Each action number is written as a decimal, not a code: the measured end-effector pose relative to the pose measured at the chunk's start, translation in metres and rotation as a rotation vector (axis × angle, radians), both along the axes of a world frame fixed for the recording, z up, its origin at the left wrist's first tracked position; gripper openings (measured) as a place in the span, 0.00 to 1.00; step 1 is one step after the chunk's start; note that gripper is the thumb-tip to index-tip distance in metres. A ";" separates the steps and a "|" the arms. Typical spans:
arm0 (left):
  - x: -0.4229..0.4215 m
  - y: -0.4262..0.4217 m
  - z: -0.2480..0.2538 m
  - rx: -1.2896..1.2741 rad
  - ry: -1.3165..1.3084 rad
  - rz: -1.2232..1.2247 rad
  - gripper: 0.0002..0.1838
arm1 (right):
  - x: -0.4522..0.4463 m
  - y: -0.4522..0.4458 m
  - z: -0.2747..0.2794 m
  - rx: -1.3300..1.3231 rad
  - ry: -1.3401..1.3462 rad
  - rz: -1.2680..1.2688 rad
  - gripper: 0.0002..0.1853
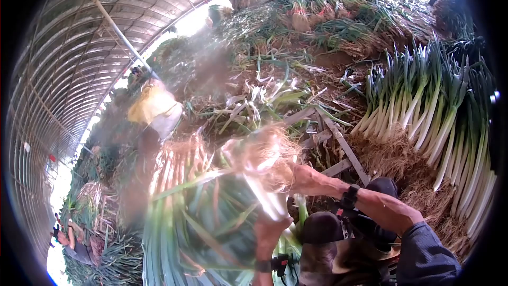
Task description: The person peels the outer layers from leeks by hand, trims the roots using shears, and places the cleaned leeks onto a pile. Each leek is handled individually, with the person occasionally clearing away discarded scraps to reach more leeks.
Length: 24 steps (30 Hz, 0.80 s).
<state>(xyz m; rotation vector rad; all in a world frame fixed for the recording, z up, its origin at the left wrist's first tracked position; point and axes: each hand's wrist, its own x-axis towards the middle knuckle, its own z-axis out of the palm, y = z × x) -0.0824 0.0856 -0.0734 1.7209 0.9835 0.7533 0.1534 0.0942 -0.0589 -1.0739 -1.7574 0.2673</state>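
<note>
Several long green onions point(267, 198) are in front of me, their white stems slanting and their bushy roots point(270, 153) upward. My left hand point(271, 229) is closed around the stems below the roots. Close beside the root end is my right hand point(297, 179), its fingers hidden by roots and blur. Under and left of the held onions lies a big pile of green onions point(174, 222), with roots at the far end and green leaves towards me. The middle of the view is hazy.
A wooden frame point(344, 148) stands just ahead on the right. Cleaned green onions point(423, 100) lie in a row at the right. Peeled leaves point(264, 95) litter the ground. A yellow and white sack point(159, 108) is at left. Another person point(79, 246) is at the lower left.
</note>
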 end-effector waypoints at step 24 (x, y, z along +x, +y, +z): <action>-0.042 -0.041 0.042 -0.161 0.332 0.178 0.25 | 0.204 0.019 0.212 -0.073 -0.789 -0.426 0.25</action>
